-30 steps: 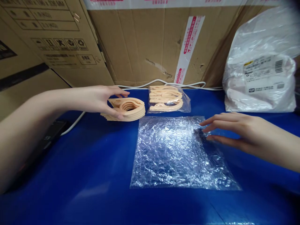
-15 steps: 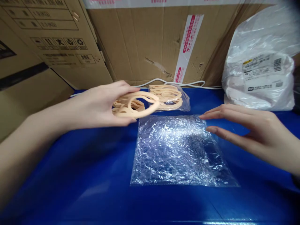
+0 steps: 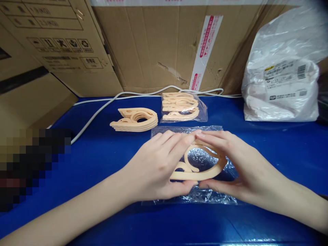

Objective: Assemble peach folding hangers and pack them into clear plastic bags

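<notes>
A beige folding hanger (image 3: 194, 175), folded into a loop, is held by both hands above a flat clear plastic bag (image 3: 215, 197). My left hand (image 3: 159, 167) grips its left end, fingers over the top edge and thumb beneath. Around the right, curved end, my right hand (image 3: 241, 160) is closed in the same way, and the fingertips of the two hands meet at the top. Behind my left hand lies a stack of similar folded hangers (image 3: 138, 127). Beside that stack sits a clear bag with more beige hangers (image 3: 180, 106) inside.
Cardboard boxes (image 3: 159, 41) stand along the back and left of the blue table (image 3: 123, 218). A white cable (image 3: 102, 111) runs along the rear. At the back right stands a white plastic sack (image 3: 279, 82) with a label. A blurred patch (image 3: 28, 167) covers the left side.
My left hand has brought a hanger from the stack at the back over the flat bag. My right hand has moved left and closed on the hanger's other end.
</notes>
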Action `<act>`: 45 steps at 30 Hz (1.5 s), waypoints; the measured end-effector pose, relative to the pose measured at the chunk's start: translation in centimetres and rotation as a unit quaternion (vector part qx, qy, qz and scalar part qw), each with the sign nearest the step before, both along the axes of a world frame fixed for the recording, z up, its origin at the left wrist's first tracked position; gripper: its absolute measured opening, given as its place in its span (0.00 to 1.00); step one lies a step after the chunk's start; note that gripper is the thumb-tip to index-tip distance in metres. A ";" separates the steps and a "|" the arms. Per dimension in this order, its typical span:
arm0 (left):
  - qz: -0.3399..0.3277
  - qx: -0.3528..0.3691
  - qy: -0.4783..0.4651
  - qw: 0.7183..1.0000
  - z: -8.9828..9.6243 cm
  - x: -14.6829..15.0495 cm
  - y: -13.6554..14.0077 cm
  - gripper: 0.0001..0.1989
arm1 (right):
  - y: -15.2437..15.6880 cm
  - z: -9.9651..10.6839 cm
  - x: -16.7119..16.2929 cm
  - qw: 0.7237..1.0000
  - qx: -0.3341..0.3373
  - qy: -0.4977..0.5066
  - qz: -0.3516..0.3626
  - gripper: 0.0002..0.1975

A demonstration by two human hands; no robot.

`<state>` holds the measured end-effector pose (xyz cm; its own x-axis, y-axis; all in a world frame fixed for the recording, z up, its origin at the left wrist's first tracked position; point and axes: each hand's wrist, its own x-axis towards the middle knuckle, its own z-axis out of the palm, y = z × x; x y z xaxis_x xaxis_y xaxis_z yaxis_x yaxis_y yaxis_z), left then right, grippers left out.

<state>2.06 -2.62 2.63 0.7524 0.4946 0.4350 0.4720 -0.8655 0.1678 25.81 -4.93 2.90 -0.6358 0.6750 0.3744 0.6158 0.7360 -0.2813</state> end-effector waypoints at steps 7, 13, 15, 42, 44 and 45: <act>-0.003 -0.024 -0.008 1.000 -0.5 0.3 -0.2 0.32 | -0.1 0.0 -0.5 1.000 0.015 -0.023 -0.004 0.39; 0.038 -0.114 0.090 0.989 0.5 -2.3 0.9 0.53 | 2.6 1.2 3.9 0.997 -0.012 0.004 -0.081 0.49; 0.059 -0.163 0.140 0.975 0.9 -3.9 1.4 0.57 | 3.9 2.0 6.8 0.992 -0.045 0.027 -0.113 0.52; 0.121 -0.201 0.203 0.951 1.1 -6.2 0.3 0.55 | 3.5 -0.8 6.3 0.982 -0.097 -0.116 -0.114 0.46; 0.121 -0.196 0.214 0.949 1.0 -6.4 0.1 0.54 | 3.8 -0.6 7.0 0.979 -0.112 -0.122 -0.120 0.44; 0.121 -0.196 0.217 0.949 0.9 -6.5 0.1 0.54 | 3.9 -0.6 6.9 0.978 -0.123 -0.120 -0.121 0.43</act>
<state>-4.41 -2.54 3.53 0.6627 0.7351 -0.1430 0.7468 -0.6348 0.1980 32.76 -1.06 2.26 -0.4959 0.8673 0.0428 0.8333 0.4891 -0.2577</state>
